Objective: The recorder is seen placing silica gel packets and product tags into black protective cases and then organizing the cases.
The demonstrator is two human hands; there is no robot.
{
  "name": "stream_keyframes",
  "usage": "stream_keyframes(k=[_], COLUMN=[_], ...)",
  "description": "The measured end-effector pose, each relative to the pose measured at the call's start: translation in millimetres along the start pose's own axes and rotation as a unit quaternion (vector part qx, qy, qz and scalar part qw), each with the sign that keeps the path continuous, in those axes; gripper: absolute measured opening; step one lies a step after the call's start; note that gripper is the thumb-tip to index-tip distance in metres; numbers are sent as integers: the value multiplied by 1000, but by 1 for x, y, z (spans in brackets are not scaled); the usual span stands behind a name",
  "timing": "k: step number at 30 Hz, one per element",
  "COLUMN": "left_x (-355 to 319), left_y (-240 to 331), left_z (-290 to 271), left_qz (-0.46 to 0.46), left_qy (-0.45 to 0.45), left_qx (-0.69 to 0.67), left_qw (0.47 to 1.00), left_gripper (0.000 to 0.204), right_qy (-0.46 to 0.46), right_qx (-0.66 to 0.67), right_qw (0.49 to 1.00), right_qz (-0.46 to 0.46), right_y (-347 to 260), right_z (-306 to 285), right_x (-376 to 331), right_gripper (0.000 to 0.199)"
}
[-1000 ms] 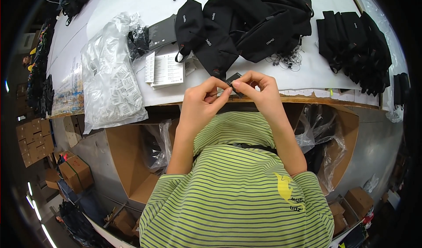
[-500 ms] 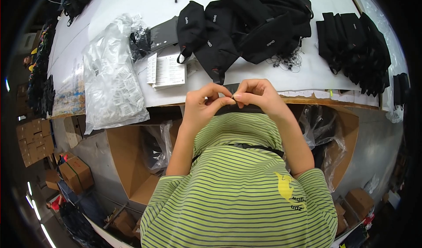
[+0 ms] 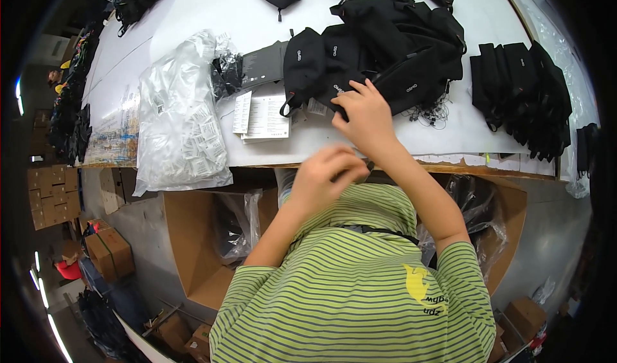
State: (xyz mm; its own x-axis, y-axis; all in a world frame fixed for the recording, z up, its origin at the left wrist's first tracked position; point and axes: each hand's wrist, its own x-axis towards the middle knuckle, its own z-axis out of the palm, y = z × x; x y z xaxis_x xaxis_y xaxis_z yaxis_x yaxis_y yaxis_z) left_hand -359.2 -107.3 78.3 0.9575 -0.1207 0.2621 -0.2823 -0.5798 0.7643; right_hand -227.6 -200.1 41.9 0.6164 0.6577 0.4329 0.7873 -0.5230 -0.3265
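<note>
My right hand (image 3: pixel 366 115) reaches over the table edge to a black fabric pouch (image 3: pixel 331 61) at the front of a heap. Its thumb and fingers are closed on the pouch's near end, partly hiding it. Closer to my body, my left hand (image 3: pixel 328 173) is smeared by motion, with its fingers curled in. A small dark piece (image 3: pixel 369 165) shows at its fingertips; what it is I cannot make out. More black pouches (image 3: pixel 411 80) with small pale marks lie heaped just beyond my right hand.
Left of the heap lie white printed cards (image 3: pixel 267 118), a dark grey packet (image 3: pixel 263 66) and a clear plastic bag (image 3: pixel 183 118) of white labels. Thin black cords (image 3: pixel 429 113) lie beside the heap. Stacked black pouches (image 3: pixel 520 96) stand at right. Cardboard boxes (image 3: pixel 183 247) sit below the table edge.
My hands, pinched together at my waist before, have parted. The right has moved forward onto the pouch; the left has dropped slightly nearer. The whole view has shifted a little.
</note>
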Motion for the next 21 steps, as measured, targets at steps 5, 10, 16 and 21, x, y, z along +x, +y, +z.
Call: stream_keyframes(k=[5,10,16,21], left_x=[21,43,50,47], left_y=[-33,-33,-23,-16], left_z=[-15,-11,-13,-17], left_qz=[18,58,187,231], left_qy=[217,190,147,129], left_qx=[80,204,278,215], left_qw=[973,958,931,940], left_gripper=[28,32,27,17], right_qy=[91,13,18,-49], right_qx=[109,204,314,384], right_qw=[987,956,924,890], right_qz=[75,212,216,240], right_y=[-2,-9,-5,-4], right_z=[-60,-109,-128,-143], right_x=[8,-6,-28,-35], right_gripper=[15,18,18,17])
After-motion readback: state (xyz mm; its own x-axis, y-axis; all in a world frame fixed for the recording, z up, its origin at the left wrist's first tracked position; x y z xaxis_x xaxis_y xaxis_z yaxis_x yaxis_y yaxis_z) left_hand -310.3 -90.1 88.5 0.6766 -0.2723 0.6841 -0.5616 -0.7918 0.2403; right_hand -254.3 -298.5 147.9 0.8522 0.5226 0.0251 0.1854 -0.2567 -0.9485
